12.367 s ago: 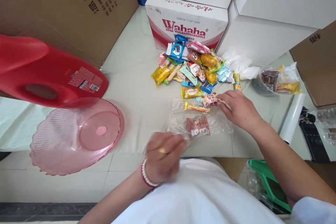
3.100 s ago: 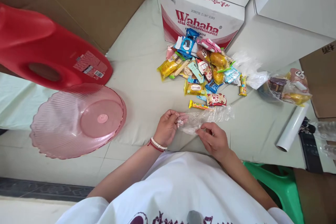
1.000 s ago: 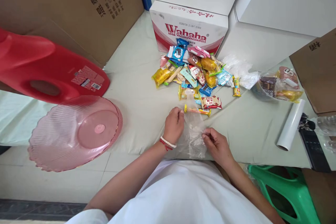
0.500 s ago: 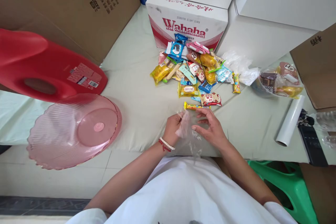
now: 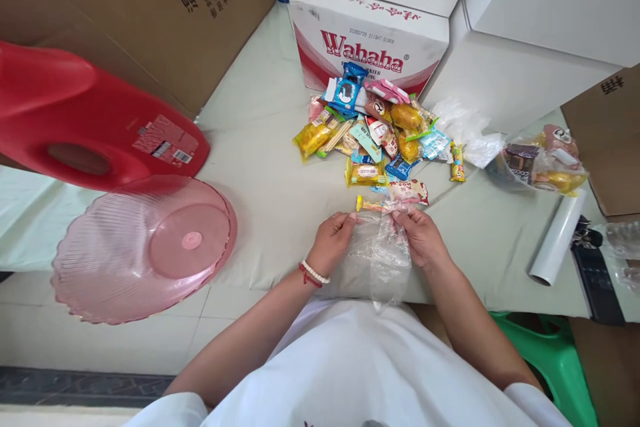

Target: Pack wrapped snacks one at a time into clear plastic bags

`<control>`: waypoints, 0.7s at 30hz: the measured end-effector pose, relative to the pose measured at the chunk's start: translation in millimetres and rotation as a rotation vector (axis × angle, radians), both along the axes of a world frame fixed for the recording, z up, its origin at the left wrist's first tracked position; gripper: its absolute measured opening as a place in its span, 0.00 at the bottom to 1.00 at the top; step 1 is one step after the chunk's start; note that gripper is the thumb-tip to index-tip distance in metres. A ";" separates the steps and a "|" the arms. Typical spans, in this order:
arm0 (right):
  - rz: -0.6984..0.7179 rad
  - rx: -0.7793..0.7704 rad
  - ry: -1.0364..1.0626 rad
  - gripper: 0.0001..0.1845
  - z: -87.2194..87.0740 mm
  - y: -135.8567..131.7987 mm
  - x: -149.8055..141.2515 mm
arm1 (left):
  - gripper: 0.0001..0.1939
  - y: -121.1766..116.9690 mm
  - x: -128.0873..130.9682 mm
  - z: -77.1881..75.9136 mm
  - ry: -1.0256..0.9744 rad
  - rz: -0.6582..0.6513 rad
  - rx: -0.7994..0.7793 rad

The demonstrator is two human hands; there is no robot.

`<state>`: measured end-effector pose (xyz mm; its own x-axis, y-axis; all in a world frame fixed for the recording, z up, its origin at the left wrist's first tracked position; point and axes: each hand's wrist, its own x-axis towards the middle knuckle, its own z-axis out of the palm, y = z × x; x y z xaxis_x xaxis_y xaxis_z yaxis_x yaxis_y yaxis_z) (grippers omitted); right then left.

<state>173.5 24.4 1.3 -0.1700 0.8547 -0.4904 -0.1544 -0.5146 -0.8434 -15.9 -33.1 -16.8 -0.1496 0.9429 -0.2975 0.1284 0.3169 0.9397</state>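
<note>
A clear plastic bag [image 5: 383, 257] hangs between my two hands over the near edge of the pale green table [image 5: 260, 173]. My left hand [image 5: 333, 240] pinches the bag's top edge on the left, and my right hand [image 5: 420, 233] pinches it on the right, so the mouth is stretched wide. Just beyond my fingers lie a thin yellow snack stick [image 5: 367, 203] and a red-and-white snack packet [image 5: 410, 191]. Farther back sits a heap of wrapped snacks [image 5: 373, 130].
A Wahaha carton [image 5: 370, 47] stands behind the heap, with white boxes to its right. A pink plastic bowl [image 5: 145, 247] and a red jug [image 5: 80, 127] lie at the left. A filled snack bag [image 5: 543, 167], a roll of clear bags [image 5: 557, 237] and a green stool [image 5: 555, 360] are at the right.
Both hands have taken the bag's top edge and pulled it apart, spreading the mouth; half a second ago the right hand was open beside the crumpled bag.
</note>
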 end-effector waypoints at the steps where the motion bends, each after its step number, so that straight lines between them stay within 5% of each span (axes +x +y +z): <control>1: 0.027 -0.001 0.001 0.21 1.9 0.6 1.6 | 0.23 0.4 -0.4 -0.3 -0.017 0.006 0.010; 9: 0.252 0.084 0.016 0.18 0.1 -5.9 -1.3 | 0.20 4.3 10.2 12.6 -0.292 0.088 -0.082; 21: 0.038 0.143 -0.193 0.27 7.0 -6.5 4.6 | 0.30 1.3 22.1 18.1 -0.490 0.242 0.044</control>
<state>178.1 17.9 8.3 -0.1186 0.9124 -0.3917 0.0337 -0.3905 -0.9200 6.2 -31.9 1.2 -0.2173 0.9120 -0.3478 -0.3994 0.2421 0.8842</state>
